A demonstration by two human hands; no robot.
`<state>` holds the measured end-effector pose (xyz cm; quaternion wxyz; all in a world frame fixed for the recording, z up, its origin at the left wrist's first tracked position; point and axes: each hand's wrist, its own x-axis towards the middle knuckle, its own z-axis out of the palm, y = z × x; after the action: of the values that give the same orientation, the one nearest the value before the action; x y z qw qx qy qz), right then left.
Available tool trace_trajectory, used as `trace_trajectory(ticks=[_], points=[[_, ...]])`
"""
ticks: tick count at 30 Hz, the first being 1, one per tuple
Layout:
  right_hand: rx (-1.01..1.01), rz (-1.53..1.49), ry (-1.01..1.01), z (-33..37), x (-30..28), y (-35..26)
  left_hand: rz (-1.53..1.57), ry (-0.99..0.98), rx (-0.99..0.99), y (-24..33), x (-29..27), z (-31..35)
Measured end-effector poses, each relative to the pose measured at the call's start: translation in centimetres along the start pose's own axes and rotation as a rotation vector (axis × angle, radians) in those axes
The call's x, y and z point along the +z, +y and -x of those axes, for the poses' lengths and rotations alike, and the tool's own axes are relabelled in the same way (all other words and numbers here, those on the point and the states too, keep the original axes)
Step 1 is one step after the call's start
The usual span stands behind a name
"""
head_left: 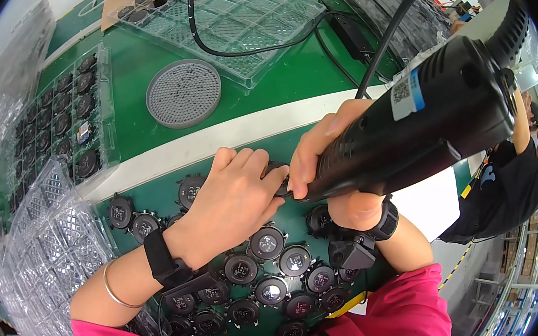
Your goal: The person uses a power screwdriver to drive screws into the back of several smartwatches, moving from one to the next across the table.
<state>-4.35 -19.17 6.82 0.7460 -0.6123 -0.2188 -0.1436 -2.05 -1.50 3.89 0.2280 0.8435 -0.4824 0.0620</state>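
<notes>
My right hand [324, 144] is wrapped round a thick black electric screwdriver [410, 134], which slants from the upper right down toward my left hand. Its working tip is hidden behind my fingers. My left hand [233, 194] is closed on a small dark round watch case [273, 167], mostly covered by the fingers. The fingertips of both hands nearly meet there. Below and around my wrists, several round black watch cases [240, 269] lie on the green mat, backs up.
A grey round perforated tray [183, 93] lies beyond a white strip [151, 162]. Clear plastic trays [251, 28] are behind it; another [69, 107], at left, holds dark watch parts. Empty trays [56, 231] pile nearer. Black cables [255, 54] loop overhead. Another person [509, 187] is at right.
</notes>
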Motion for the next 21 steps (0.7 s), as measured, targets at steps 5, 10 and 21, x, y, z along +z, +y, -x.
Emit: trace_trajectory(ticks=[5,10,21], points=[[-0.048,-0.004,-0.034,0.2,-0.1,0.3,0.032,0.021,0.007,0.0,0.2,-0.1],[-0.097,-0.014,-0.072,0.6,-0.2,0.9,0.065,0.018,0.004,-0.1,0.3,-0.2],[-0.072,0.004,-0.032,0.1,0.2,-0.3,0.218,0.052,-0.043,-0.5,1.3,0.0]])
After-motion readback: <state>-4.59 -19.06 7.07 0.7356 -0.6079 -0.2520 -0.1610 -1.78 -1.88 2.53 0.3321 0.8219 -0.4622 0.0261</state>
